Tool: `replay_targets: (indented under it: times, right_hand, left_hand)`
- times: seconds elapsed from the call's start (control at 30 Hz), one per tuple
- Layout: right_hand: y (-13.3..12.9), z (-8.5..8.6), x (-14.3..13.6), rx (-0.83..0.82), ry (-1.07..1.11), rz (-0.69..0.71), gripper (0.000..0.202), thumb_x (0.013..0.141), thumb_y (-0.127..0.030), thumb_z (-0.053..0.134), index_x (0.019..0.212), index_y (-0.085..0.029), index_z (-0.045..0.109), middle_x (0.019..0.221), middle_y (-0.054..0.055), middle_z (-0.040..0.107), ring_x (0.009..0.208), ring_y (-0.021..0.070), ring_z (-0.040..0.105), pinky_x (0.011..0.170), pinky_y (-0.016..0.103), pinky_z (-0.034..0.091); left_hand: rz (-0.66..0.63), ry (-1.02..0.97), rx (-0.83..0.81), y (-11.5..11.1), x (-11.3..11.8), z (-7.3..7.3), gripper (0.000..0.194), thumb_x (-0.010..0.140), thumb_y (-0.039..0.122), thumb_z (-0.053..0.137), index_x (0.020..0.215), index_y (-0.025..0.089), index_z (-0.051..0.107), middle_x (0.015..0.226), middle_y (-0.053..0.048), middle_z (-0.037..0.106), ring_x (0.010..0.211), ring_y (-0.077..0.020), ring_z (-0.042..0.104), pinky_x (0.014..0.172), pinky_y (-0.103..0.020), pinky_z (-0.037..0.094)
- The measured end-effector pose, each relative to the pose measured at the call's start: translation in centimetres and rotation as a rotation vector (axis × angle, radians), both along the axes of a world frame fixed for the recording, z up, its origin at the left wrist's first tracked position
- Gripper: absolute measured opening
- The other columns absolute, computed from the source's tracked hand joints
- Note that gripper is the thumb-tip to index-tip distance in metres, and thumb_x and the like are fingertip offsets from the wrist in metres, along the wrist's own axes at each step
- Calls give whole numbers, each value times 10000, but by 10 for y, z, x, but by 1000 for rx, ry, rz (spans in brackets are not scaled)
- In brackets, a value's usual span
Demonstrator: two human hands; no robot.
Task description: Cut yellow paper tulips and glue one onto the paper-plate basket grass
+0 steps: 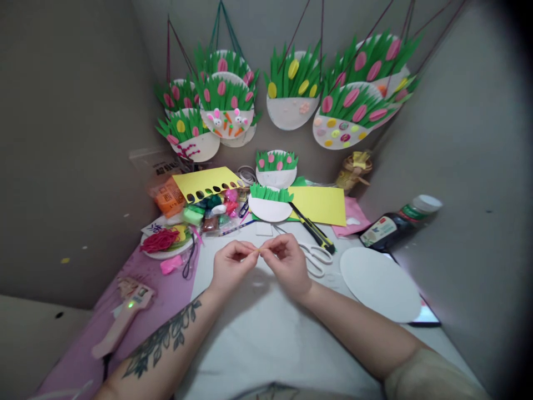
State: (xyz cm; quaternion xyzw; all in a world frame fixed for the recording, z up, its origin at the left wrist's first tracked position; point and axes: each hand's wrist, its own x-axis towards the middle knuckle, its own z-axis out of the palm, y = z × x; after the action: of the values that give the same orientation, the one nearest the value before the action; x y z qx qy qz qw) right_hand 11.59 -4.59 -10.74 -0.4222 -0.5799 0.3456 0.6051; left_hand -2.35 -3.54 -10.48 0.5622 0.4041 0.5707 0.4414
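Over the middle of the white table cover [250, 333], my left hand [233, 264] and my right hand [289, 266] meet at their fingertips. Both are closed in a pinch. A tiny yellowish bit seems to show between the fingertips, too small to make out. White-handled scissors [318, 256] lie just beyond my right hand, with a black and yellow cutter [312, 229] behind them. A small white plate with green paper grass [270, 210] rests past my hands, in front of a similar one with pink eggs [277, 176].
A glue gun [125, 319] lies at left, near a plate of pink yarn [160, 240] and packets of colored clay [194, 214]. At right are a white oval [380, 284], partly over a lit screen, and a dark bottle [393, 225]. Decorated plates [291, 111] hang behind.
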Motion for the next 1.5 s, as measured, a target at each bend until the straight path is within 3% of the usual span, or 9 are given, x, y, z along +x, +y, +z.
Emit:
replay_targets:
  times: [0.1, 0.2, 0.33, 0.43, 0.53, 0.67, 0.77, 1.33, 1.5]
  right_hand:
    - [2, -1, -2, -32, 87, 60, 204, 796, -239, 608, 822, -228, 406, 730, -12, 614, 677, 133, 593, 643, 279, 485]
    - [5, 1, 1, -48, 151, 109, 132, 864, -269, 509, 892, -237, 384, 746, -12, 617, 645, 124, 587, 640, 290, 488]
    - [9, 7, 9, 36, -165, 100, 133, 833, -286, 545, 944, -214, 525, 966, 65, 587, 846, 166, 575, 693, 304, 468]
    - [11, 11, 13, 103, -387, 94, 70, 807, -262, 573, 791, -195, 583, 889, 60, 558, 873, 180, 540, 673, 287, 438]
    - [12, 13, 13, 66, -383, 77, 130, 837, -222, 520, 718, -187, 559, 798, 40, 544, 787, 157, 530, 637, 272, 415]
    - [12, 12, 12, 57, -347, 51, 120, 836, -210, 524, 723, -186, 558, 797, 36, 541, 784, 154, 523, 640, 268, 407]
    - [11, 10, 12, 76, -360, 52, 105, 834, -201, 529, 737, -189, 568, 813, 36, 540, 799, 154, 521, 642, 267, 404]
    - [8, 15, 9, 78, -470, 110, 91, 837, -201, 490, 757, -193, 531, 823, 44, 517, 822, 170, 501, 652, 272, 398]
    - [18, 14, 18, 49, -469, 47, 141, 839, -197, 466, 702, -193, 499, 757, 25, 502, 757, 162, 486, 677, 286, 390]
  left_hand:
    - [12, 19, -21, 0, 1, 1, 153, 678, 217, 681, 623, 150, 555, 732, -40, 649, 708, -135, 621, 634, -238, 492]
    - [18, 3, -75, 0, 2, 3, 148, 686, 219, 672, 667, 153, 541, 702, -17, 631, 660, -114, 599, 607, -220, 475]
    - [-4, -72, -130, 1, 3, 3, 215, 681, 209, 677, 760, 176, 480, 690, 19, 621, 613, -90, 580, 587, -200, 461]
    - [-36, -89, -124, 2, 3, 1, 244, 683, 210, 679, 813, 180, 475, 728, 6, 637, 674, -100, 605, 645, -212, 475]
    - [-43, -34, -124, 3, 1, 0, 303, 682, 234, 683, 930, 176, 519, 816, -25, 648, 753, -122, 617, 680, -229, 483]
    - [-44, 154, -140, 3, -1, 5, 179, 718, 301, 646, 802, 148, 604, 768, -28, 634, 686, -114, 580, 608, -208, 457]
    - [-59, 225, -160, 2, -2, 9, 194, 748, 333, 613, 738, 140, 628, 686, -15, 621, 613, -102, 541, 576, -205, 431]
    - [-72, 314, -79, 1, -5, 5, 216, 776, 347, 574, 715, 145, 620, 683, -18, 610, 638, -117, 525, 587, -212, 419]
    - [-10, 254, -163, 8, -12, 8, 210, 759, 353, 574, 697, 153, 587, 613, 9, 570, 556, -101, 512, 528, -200, 418]
